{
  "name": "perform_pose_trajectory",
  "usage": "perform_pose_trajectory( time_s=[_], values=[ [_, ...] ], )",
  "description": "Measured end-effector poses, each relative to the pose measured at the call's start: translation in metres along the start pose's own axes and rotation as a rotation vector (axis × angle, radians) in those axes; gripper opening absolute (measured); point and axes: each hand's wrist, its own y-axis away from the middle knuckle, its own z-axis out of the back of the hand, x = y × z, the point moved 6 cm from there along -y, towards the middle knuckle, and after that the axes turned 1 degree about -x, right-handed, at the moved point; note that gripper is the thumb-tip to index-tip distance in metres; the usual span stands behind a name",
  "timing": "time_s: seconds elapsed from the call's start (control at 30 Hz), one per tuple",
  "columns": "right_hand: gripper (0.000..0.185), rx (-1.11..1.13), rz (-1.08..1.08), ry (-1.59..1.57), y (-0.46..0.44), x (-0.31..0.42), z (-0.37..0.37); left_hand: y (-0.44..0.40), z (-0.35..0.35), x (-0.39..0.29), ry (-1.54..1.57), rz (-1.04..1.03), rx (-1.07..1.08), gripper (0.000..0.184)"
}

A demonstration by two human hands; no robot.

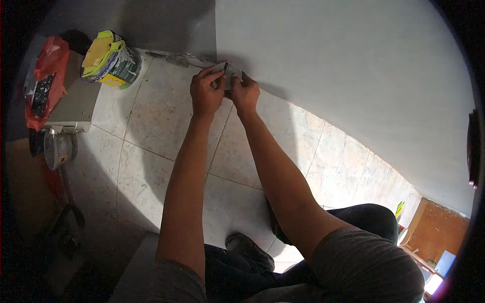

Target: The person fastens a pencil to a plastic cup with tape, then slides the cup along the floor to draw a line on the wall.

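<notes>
My left hand (206, 95) and my right hand (244, 95) are close together, low at the wall corner, with fingers bent inward. Between them is a small pale grey flat piece (234, 69), gripped from both sides; I cannot make out its kind. A thin dark strip with a reddish tip (226, 66) shows by my left fingertips. The fingers hide much of the piece. Beyond my left hand, a brush-like tool (177, 58) lies along the foot of the dark wall.
A paint bucket (121, 68) with a yellow-green rim and a yellow block on top stands at upper left. Beside it, a red plastic bag (50, 70) rests on a grey box (76, 103). A clear container (60, 149) is below. Pale floor tiles (166, 106) meet the light wall (343, 65).
</notes>
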Motion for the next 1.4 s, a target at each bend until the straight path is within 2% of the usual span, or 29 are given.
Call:
perform_pose_trajectory(
  time_s=[0.17,0.23,0.57,0.67,0.8,0.87,0.93,0.97,1.03,1.07,1.13,1.27,1.33,1.4],
  values=[
    [0.048,0.018,-0.022,-0.076,-0.007,-0.02,-0.001,0.003,-0.004,-0.002,0.009,0.028,-0.011,0.021],
    [0.049,-0.047,-0.027,0.033,-0.013,-0.037,-0.002,0.003,-0.005,-0.003,0.007,0.007,-0.011,0.021],
    [0.045,-0.013,0.005,-0.043,-0.011,-0.026,0.008,0.007,-0.009,-0.009,0.003,-0.056,-0.021,0.022],
    [0.047,0.004,0.066,0.111,-0.008,-0.014,0.014,0.009,-0.01,-0.008,0.012,-0.014,-0.018,0.023],
    [0.043,0.036,-0.017,0.007,-0.008,-0.016,0.01,0.006,-0.008,-0.007,0.019,-0.058,-0.008,0.023],
    [0.043,0.055,-0.034,0.001,-0.008,-0.016,0.008,0.006,-0.009,-0.004,0.032,0.027,0.013,0.023],
    [0.042,-0.083,0.095,0.112,-0.008,-0.015,0.01,0.004,-0.007,-0.004,0.022,-0.007,0.016,0.023],
    [0.042,-0.084,0.094,0.113,-0.008,-0.013,0.011,0.003,-0.006,-0.006,0.009,-0.039,0.02,0.024],
    [0.038,-0.098,0.265,0.242,-0.006,-0.001,0.012,0.002,-0.004,-0.006,-0.032,-0.079,0.024,0.024],
    [0.038,-0.098,0.263,0.246,-0.002,0.009,0.016,0.002,-0.003,-0.01,-0.072,-0.119,0.026,0.024],
    [0.054,0.027,0.068,0.129,0.004,0.02,0.017,0.001,-0.002,-0.011,-0.065,-0.093,0.037,0.025],
    [0.055,0.022,0.13,0.095,0.003,0.019,0.009,-0.002,0.004,-0.008,-0.123,-0.081,0.017,0.023],
    [0.057,0.042,0.039,-0.043,0.003,0.016,0.002,-0.005,0.008,-0.003,-0.111,-0.081,0.016,0.023],
    [0.057,0.03,0.053,0.05,-0.004,0.008,-0.005,-0.008,0.01,0.001,-0.096,-0.082,0.015,0.022]
  ],
)
